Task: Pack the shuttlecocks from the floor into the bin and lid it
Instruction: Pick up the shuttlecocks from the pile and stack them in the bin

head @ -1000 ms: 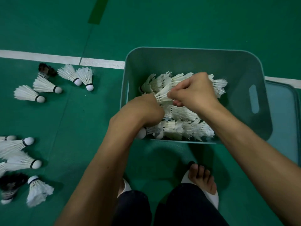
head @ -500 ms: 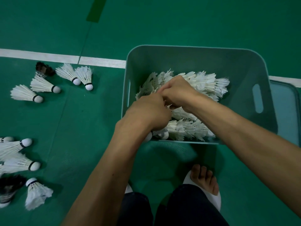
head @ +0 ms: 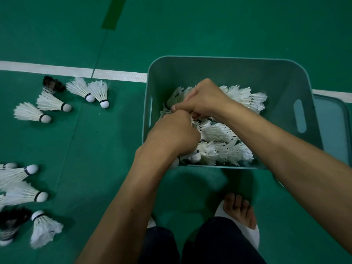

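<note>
A teal plastic bin stands on the green court floor, holding several white shuttlecocks. Both my hands are inside its left half. My left hand is curled over shuttlecocks near the bin's front-left corner, its fingers hidden among the feathers. My right hand touches it from behind, with thumb and fingers pinched on a shuttlecock at the pile's left edge. On the floor to the left lie several more white shuttlecocks and two dark-feathered ones. The teal lid lies flat to the right of the bin.
A white court line runs across the floor behind the shuttlecocks and the bin. My feet in white slippers and dark trouser legs are just in front of the bin. Another cluster of shuttlecocks lies at the lower left.
My right hand has moved left across the pile to meet my left hand, which has shifted slightly deeper into the bin. The shuttlecocks on the floor have not moved.
</note>
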`<state>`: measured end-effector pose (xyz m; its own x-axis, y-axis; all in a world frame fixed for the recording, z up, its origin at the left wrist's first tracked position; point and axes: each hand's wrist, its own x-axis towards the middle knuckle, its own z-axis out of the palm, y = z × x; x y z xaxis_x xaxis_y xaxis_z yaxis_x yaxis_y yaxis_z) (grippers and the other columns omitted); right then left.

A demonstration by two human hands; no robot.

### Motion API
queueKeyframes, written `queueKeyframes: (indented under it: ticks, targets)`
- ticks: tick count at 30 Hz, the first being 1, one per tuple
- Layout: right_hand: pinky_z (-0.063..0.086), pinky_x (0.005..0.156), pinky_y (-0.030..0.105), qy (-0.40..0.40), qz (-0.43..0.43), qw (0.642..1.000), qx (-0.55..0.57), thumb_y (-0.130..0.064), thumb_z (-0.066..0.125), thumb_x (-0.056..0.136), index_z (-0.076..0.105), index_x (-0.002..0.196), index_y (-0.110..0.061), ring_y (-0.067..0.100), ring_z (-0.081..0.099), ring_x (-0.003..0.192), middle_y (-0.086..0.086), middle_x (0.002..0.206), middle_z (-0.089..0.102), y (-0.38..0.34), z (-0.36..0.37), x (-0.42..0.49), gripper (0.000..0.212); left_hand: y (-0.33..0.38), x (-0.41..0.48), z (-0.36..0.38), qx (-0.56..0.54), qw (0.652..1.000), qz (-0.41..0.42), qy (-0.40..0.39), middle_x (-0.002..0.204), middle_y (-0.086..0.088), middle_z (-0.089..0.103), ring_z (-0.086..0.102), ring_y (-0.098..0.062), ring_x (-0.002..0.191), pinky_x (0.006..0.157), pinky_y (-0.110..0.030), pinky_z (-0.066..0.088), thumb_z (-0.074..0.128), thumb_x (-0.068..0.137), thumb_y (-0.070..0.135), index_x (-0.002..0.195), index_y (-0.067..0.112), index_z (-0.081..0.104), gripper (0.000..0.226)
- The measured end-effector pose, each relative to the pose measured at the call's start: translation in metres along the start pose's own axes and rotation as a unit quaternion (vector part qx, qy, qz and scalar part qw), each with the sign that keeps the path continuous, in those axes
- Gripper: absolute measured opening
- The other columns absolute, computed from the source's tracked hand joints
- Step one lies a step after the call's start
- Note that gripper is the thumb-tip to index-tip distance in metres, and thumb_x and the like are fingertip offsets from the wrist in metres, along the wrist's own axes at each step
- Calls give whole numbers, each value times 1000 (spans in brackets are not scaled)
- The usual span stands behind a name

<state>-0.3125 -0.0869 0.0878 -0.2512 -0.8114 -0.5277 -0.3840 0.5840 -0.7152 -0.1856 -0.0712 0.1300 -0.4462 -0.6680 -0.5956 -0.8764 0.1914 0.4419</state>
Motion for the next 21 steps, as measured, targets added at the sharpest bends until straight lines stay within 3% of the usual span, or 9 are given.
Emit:
queueKeyframes:
  ticks: [2, 4, 7, 8, 12, 16, 18, 20, 21]
  targets:
    - [43, 44, 23, 19, -10, 999, 46, -36, 90, 75, 80, 78, -1, 12, 55, 44, 2, 57, 72, 6, -4, -7, 37, 1, 1, 0, -21, 1000, 3, 11, 97, -5, 50, 53, -29, 95, 76, -33, 42, 48, 94, 15, 101, 18, 49, 7]
    - [43, 44, 22, 36, -12, 994, 105, -41, 84, 82, 80, 81, -3, 12, 57, 46, 6, 69, 77, 12, -14, -14, 38, 0, 4, 0, -57, 998, 7, 29, 82, -2, 51, 52, -26, 82, 64, -32, 37, 49, 94, 15, 89, 15, 48, 5]
    - [48, 54, 29, 16, -38, 993, 109, -23, 76, 90, 79, 88, -6, 13, 61, 56, 5, 79, 79, 26, -38, -24, 17, -2, 8, -1, -133, 990, 20, 39, 71, -3, 55, 53, -22, 66, 55, -30, 34, 51, 92, 10, 78, 13, 58, 15]
    - [50, 58, 31, -13, -51, 994, 100, -14, 74, 91, 79, 92, -8, 13, 63, 63, 5, 82, 78, 31, -46, -28, 8, -2, 9, -2, -158, 986, 25, 37, 71, -3, 58, 54, -22, 65, 56, -29, 37, 52, 92, 10, 82, 12, 64, 16]
    - [51, 59, 27, -137, -69, 981, 117, 5, 68, 89, 75, 109, -9, 17, 67, 77, 17, 91, 75, 52, -62, -42, 25, 2, 10, -1, -254, 967, 27, 13, 76, -8, 66, 60, -23, 68, 67, -32, 45, 56, 93, 10, 92, 9, 74, 18]
    - [49, 55, 25, -179, -47, 977, 107, -9, 81, 77, 75, 94, -8, 15, 60, 66, 10, 81, 69, 71, -68, -47, 18, 2, 12, 9, -328, 944, -3, 27, 85, -5, 69, 65, -25, 78, 79, -40, 54, 58, 94, 12, 92, 13, 70, 12]
    - [44, 56, 28, -126, -13, 988, 91, -10, 84, 76, 76, 86, -4, 12, 56, 61, 7, 75, 68, 77, -73, -48, 14, 4, 7, 14, -320, 941, -25, 109, 95, -3, 67, 67, -29, 90, 87, -47, 57, 58, 94, 18, 102, 17, 63, 9]
    - [42, 54, 27, -7, 18, 996, 86, -11, 87, 75, 78, 81, -5, 7, 55, 55, 5, 70, 71, 80, -75, -50, 13, 7, -2, 16, -205, 962, -7, 183, 100, -4, 62, 61, -31, 94, 80, -43, 51, 55, 94, 21, 113, 15, 51, 21]
    - [42, 52, 25, 52, 28, 994, 91, -13, 87, 75, 78, 79, -7, 5, 54, 51, 2, 68, 73, 80, -74, -51, 11, 9, -6, 17, -152, 972, 2, 181, 99, -5, 60, 59, -31, 92, 76, -41, 46, 54, 94, 20, 119, 13, 44, 29]
